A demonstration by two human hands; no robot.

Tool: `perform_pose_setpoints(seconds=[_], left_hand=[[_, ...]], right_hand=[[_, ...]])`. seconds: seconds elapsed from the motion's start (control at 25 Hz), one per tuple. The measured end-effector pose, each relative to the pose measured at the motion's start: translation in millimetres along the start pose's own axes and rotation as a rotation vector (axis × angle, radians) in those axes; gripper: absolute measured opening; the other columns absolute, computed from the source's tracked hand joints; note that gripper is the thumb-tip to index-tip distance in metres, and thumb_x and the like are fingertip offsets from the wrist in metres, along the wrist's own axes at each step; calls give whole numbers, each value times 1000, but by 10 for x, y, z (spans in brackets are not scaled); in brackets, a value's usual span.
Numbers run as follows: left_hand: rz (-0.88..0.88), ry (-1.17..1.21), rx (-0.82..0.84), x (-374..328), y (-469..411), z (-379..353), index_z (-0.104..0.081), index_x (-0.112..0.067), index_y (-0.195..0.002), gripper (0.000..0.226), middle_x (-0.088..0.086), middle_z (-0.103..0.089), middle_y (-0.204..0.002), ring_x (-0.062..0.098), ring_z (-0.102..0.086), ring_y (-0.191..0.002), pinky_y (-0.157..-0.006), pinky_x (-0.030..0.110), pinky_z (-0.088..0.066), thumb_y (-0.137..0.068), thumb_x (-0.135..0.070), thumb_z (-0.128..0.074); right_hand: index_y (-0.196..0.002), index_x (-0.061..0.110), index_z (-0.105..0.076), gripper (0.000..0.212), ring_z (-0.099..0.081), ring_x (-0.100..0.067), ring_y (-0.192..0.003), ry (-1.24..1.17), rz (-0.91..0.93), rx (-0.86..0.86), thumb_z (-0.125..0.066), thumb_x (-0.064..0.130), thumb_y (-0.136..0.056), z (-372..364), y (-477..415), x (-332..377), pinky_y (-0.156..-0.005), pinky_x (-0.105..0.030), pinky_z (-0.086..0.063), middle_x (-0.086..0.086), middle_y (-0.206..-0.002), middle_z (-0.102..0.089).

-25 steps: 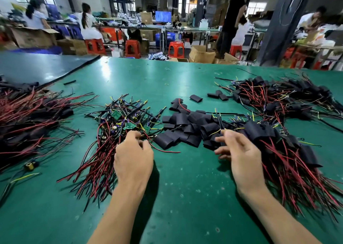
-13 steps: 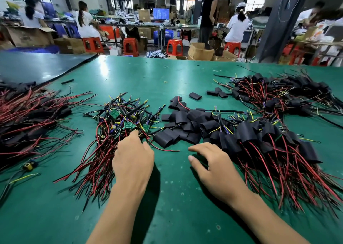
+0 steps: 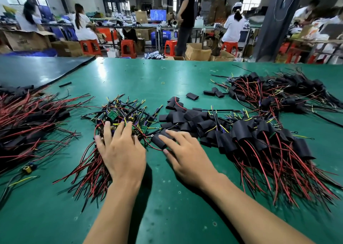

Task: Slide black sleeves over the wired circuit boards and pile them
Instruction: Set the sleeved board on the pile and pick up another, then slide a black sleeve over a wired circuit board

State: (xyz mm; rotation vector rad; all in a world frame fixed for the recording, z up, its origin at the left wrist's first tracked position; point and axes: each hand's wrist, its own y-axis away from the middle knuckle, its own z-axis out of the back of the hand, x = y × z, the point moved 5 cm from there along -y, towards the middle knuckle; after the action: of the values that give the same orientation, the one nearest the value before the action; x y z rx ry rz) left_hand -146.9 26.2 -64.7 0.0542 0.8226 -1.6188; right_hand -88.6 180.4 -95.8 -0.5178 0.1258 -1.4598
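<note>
A tangle of bare wired circuit boards point(image 3: 120, 117), green with red and black leads, lies left of centre on the green table point(image 3: 141, 80). My left hand point(image 3: 121, 151) rests on that tangle with fingers spread and straight. Loose black sleeves point(image 3: 185, 116) are heaped in the middle. My right hand point(image 3: 182, 157) reaches to the nearest black sleeve point(image 3: 157, 141), fingers extended and touching its top. Sleeved boards point(image 3: 259, 139) with red leads are piled to the right of my right hand.
Another pile of sleeved boards point(image 3: 278, 93) lies at the far right and a large one point(image 3: 27, 119) at the left edge. A dark mat point(image 3: 37, 71) covers the table's far left. Several people, red stools point(image 3: 128, 47) and cardboard boxes point(image 3: 197, 51) stand beyond the table.
My right hand left the sleeved pile and moved left to the nearest loose sleeve. My left hand opened, spread its fingers and shifted forward onto the bare boards.
</note>
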Motion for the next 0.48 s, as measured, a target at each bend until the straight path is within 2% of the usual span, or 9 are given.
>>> perform_pose_setpoints(seconds=[0.08,0.2,0.28,0.4,0.48], left_hand=[[-15,54,-74,-18,20,50,-72,-18,-113,32,4,-69,-124,31,-42,-133,-112,51,-24,-83,-9,-68],[-4,123,-194,-25,31,130,-74,-21,-97,19,0,-73,-110,31,-47,-113,-91,48,-32,-81,-10,-72],[-71,193,-297,-93,50,199,-73,-19,-100,18,1,-74,-110,32,-49,-105,-86,46,-34,-83,-13,-74],[-255,384,-382,-303,130,302,-69,-8,-113,28,8,-73,-104,29,-57,-90,-81,44,-48,-86,-8,-74],[-215,569,-369,-382,172,353,-66,-8,-117,32,2,-71,-106,25,-67,-88,-81,39,-54,-86,-6,-73]], right_hand=[[-144,25,-51,45,-32,-27,-141,19,-25,87,-38,43,-105,-112,-55,-1,-112,-43,-28,-1,-154,-44],[-125,22,-65,39,-39,-27,-136,1,-56,50,-42,43,-102,-79,-29,-11,-110,-44,-29,1,-139,-59],[-110,20,-70,33,-46,-27,-128,50,-40,-7,-47,40,-99,-22,22,-12,-106,-43,-33,4,-122,-68],[-102,20,-67,26,-48,-24,-118,80,-48,-14,-52,40,-96,38,94,-63,-100,-40,-35,5,-110,-69],[-98,20,-65,23,-50,-24,-110,58,-86,-16,-57,41,-94,95,153,-126,-95,-41,-37,4,-105,-67]])
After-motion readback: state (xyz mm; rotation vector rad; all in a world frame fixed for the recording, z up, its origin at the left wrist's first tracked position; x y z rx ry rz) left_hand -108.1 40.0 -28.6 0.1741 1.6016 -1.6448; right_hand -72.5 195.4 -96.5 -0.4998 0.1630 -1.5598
